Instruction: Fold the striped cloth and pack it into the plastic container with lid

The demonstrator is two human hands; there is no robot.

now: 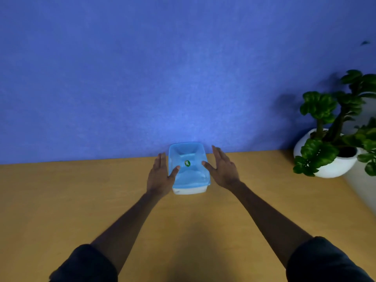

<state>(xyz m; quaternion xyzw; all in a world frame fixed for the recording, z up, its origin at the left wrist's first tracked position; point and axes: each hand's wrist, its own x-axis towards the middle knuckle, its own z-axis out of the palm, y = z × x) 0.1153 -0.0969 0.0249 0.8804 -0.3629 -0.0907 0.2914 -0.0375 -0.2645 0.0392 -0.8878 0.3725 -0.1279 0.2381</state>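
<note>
A plastic container (189,189) with a white body stands on the wooden table (81,190) close to the blue wall. A light blue lid (188,165) with a small green sticker lies on top of it. My left hand (160,176) is at the container's left side, thumb resting on the lid, fingers stretched out. At the right side is my right hand (222,167), fingers apart, its thumb touching the lid's right edge. The striped cloth is not visible; I cannot tell whether it is inside the container.
A green potted plant (333,127) in a white round pot (333,167) stands at the table's back right corner. The blue wall (142,78) rises straight behind the container. The table's right edge runs diagonally at the far right.
</note>
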